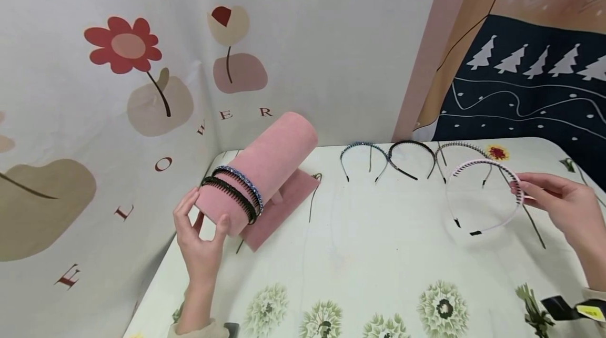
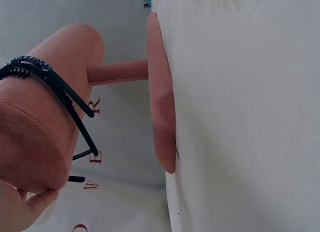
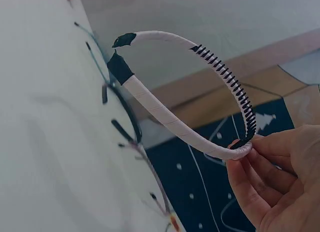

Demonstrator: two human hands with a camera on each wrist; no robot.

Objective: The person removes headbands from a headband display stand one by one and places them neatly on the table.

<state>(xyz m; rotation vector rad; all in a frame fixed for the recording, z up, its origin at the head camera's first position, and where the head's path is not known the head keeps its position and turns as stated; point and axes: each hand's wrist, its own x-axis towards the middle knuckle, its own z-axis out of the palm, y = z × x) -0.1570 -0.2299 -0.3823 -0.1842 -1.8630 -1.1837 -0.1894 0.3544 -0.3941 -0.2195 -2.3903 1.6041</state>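
Observation:
A pink, plush-covered headband stand (image 1: 279,151), a tilted roll on a short post and flat base, is on the table at left. My left hand (image 1: 201,243) grips the near end of its roll, thumb on one side and fingers on the other. A sparkly blue headband (image 1: 246,183) and a black toothed headband (image 1: 232,194) sit side by side round the roll. Above the table at right, my right hand (image 1: 563,201) pinches a pale pink headband (image 3: 170,118) by its toothed curve. Its black-tipped ends point away from the hand in the right wrist view.
Along the table's back edge lie a blue headband (image 1: 363,144), a black headband (image 1: 412,142) and a greyish toothed headband (image 1: 466,144). A flower-printed cloth covers the table (image 1: 369,259). Printed curtains (image 1: 331,38) hang behind and at left.

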